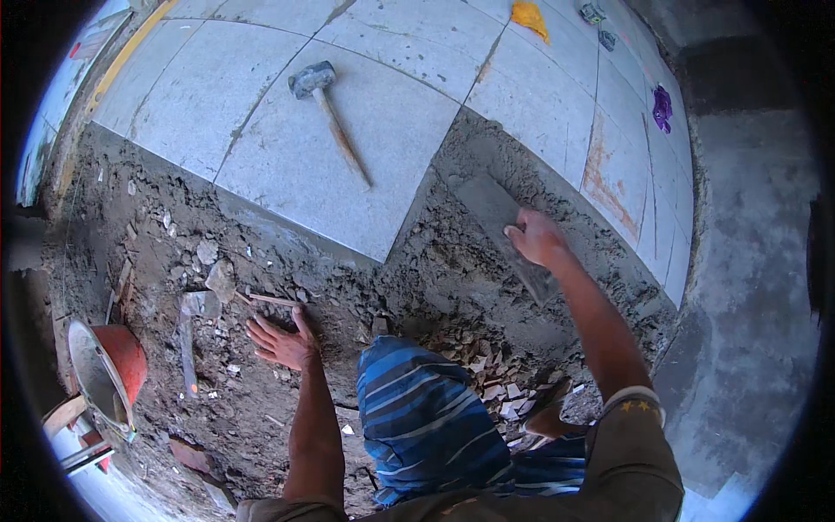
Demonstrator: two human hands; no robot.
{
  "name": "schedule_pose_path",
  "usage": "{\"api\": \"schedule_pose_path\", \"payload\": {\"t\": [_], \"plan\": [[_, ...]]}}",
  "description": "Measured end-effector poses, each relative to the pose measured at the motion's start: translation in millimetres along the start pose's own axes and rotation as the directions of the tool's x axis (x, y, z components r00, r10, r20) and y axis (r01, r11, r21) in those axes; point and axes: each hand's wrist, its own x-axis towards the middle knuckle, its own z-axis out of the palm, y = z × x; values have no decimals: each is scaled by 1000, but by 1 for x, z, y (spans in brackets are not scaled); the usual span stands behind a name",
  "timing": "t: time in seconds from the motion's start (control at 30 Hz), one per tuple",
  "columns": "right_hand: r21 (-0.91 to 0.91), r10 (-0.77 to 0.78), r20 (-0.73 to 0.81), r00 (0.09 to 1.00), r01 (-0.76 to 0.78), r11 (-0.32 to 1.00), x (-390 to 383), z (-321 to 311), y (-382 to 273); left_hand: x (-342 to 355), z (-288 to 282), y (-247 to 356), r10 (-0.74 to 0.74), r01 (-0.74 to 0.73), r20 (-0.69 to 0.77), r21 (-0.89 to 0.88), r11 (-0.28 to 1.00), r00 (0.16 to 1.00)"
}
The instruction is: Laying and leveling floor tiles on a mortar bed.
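So we've got our right hand (pixel 537 237) wrapped around the handle of a float (pixel 504 228), fingers clenched on top, the flat blade pressed on wet mortar (pixel 487 161) right beside the tiles (pixel 287 157). Our left hand (pixel 283 342) is flat on the rubble (pixel 183 252), fingers spread, gripping nothing. A trowel (pixel 186 335), probably, lies just left of it. A mallet (pixel 326 109) rests on the tiles.

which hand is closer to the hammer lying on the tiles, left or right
Left, though not by much. The left hand lies flat on the rubble, below the hammer and nearly in line with its handle end. The right hand grips a trowel off to the hammer's right.
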Motion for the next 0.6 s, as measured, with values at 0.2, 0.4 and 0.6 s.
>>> {"api": "schedule_pose_path", "payload": {"t": [0.2,0.4,0.6], "plan": [[723,214,-28,977,-128,679,27,-30,-36,-1,-5,3,-19,18,35,21,1000,999],[291,239,-42,970,-217,932,103,-54,-102,1,-8,5,24,-25,-40,-12,1000,999],[-120,221,160,962,-203,972,156,-61,-136,2,-11,6,-18,19,20,-54,998,1000]]}}
